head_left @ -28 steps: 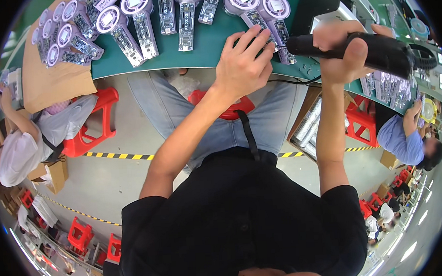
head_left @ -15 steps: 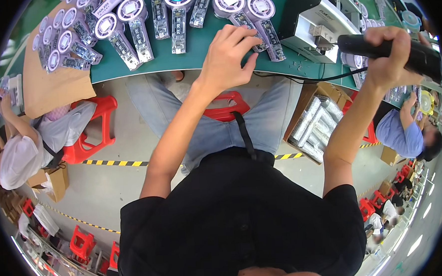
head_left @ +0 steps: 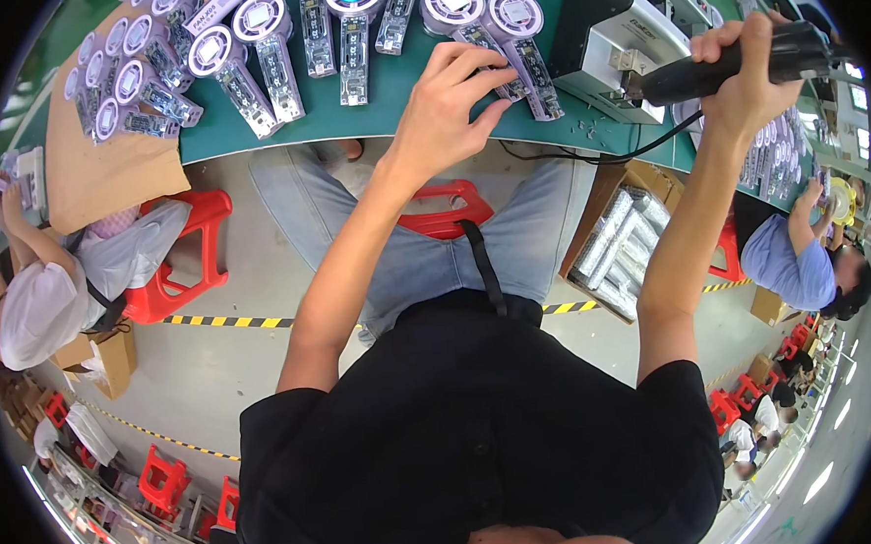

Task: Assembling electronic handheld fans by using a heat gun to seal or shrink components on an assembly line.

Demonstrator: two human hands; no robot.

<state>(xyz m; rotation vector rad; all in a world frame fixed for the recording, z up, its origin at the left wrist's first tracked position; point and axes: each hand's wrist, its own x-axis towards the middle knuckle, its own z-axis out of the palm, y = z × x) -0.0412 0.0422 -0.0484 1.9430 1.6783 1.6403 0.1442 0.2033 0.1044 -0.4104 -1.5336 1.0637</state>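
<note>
My right hand (head_left: 749, 83) grips a black electric screwdriver (head_left: 691, 79) held nearly level. The screwdriver's tip reaches the front outlet of a black and silver screw feeder (head_left: 607, 61) at the table's right. Over the near edge of the table my left hand (head_left: 452, 109) is open, thumb apart, its fingertips at a purple handheld fan (head_left: 454, 3) whose handle shows a bare circuit board. Whether they touch it I cannot tell. Right beside it lies another such fan (head_left: 534, 75).
Several more purple fans (head_left: 272, 59) lie on the green table (head_left: 387, 107), others on brown cardboard (head_left: 105, 176) at left. A cable (head_left: 636, 153) hangs from the screwdriver past the table edge. Below stands a box (head_left: 616, 248) of wrapped parts. Co-workers sit at both sides.
My right hand has tipped the screwdriver and drawn its tip left and slightly down, to the feeder's outlet. My left hand has barely shifted.
</note>
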